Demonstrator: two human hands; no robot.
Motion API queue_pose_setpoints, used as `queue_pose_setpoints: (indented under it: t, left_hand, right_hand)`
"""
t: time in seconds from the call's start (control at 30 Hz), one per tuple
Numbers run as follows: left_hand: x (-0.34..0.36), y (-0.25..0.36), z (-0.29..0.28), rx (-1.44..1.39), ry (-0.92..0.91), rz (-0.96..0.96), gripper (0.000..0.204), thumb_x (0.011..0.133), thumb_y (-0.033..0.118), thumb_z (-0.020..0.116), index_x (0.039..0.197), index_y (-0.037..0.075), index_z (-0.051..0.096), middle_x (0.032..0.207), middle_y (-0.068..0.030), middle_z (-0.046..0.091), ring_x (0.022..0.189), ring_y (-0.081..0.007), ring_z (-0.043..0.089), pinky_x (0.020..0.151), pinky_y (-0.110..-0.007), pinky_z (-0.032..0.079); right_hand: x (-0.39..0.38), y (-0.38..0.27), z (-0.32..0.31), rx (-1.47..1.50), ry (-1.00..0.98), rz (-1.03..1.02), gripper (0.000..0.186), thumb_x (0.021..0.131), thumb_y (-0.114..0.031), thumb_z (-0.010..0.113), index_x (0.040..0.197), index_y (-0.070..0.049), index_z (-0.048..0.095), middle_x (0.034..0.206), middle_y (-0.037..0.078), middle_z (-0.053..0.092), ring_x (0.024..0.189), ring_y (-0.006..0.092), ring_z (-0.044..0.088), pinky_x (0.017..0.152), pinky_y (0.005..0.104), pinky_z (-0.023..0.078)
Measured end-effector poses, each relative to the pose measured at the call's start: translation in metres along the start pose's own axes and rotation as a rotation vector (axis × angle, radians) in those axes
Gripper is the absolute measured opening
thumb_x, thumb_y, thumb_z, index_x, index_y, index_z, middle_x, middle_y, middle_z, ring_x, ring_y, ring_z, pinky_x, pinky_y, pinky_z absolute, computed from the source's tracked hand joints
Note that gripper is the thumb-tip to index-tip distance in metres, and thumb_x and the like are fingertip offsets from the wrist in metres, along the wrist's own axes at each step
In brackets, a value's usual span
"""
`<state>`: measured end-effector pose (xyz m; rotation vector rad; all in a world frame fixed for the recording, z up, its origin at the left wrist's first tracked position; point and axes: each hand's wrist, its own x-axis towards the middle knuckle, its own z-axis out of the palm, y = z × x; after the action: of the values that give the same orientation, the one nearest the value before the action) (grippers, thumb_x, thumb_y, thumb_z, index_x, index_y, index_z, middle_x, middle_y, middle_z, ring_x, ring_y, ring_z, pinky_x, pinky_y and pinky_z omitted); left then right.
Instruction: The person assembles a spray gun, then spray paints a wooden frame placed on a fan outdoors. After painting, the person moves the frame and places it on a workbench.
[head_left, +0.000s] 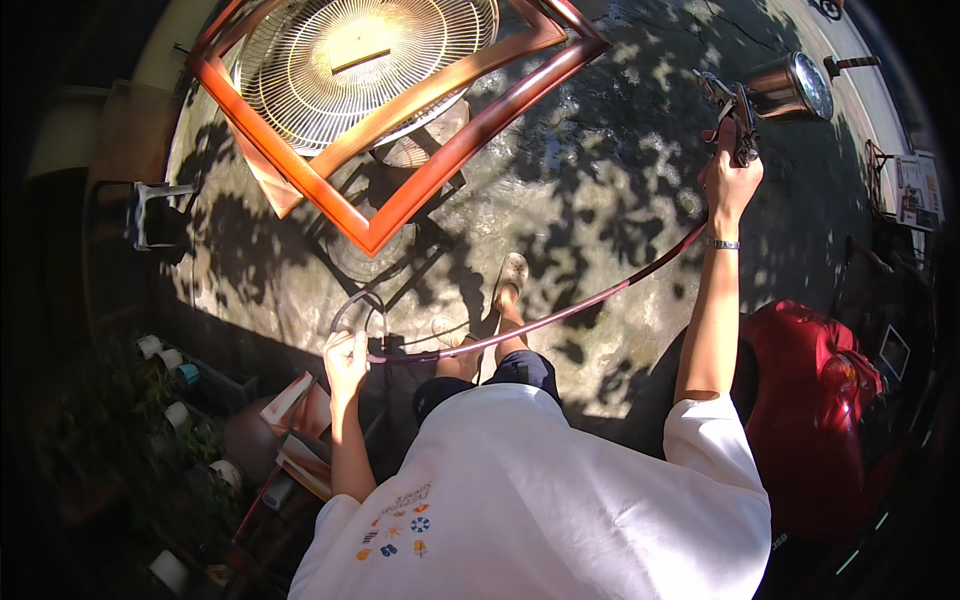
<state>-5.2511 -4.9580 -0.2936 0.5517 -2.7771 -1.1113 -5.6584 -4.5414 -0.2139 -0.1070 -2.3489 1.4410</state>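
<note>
My right hand [733, 183], stretched out at the far right, is closed round a spray gun [741, 112]. A shiny metal cup [792, 88] is attached to the gun. From near the right wrist a dark reddish hose [585, 304] sags across in front of my legs to my left hand [346, 358], which is closed on it. A loop of hose [372, 298] rises beside the left fingers. Ahead at left, a glossy reddish-brown wooden frame [412, 203] and a lighter inner frame [450, 95] rest above a round wire fan guard [270, 95].
A red motorbike [800, 400] stands close by my right side. Potted plants [178, 415] and wooden pieces [303, 405] lie at the lower left. A grey stool [160, 215] is at the left wall. Leaf shadows dapple the concrete floor [560, 190].
</note>
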Motion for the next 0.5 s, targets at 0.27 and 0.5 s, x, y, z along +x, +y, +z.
queue_pose_setpoints:
  t: [0.27,0.5]
  left_hand:
    - [-0.008,-0.027,0.005,-0.058,0.060,-0.003,0.041,0.092,0.008,0.058,0.052,-0.001,0.048,0.051,-0.0107,0.040,0.050,-0.0252,0.040,0.055,-0.038,0.031]
    - [-0.020,-0.068,-0.030,-0.119,0.117,0.045,0.043,0.093,0.008,0.057,0.054,-0.002,0.040,0.052,-0.0124,0.035,0.050,-0.0268,0.035,0.054,-0.040,0.028]
  right_hand:
    - [-0.052,0.001,-0.029,0.069,-0.151,-0.059,0.024,0.097,-0.026,0.062,0.096,-0.002,0.067,0.069,0.002,0.066,0.040,0.0052,0.047,0.037,0.0227,0.033]
    - [-0.205,-0.077,-0.038,0.343,-0.446,0.336,0.026,0.095,-0.022,0.065,0.104,0.002,0.063,0.071,0.004,0.065,0.047,0.0043,0.050,0.042,0.0199,0.037]
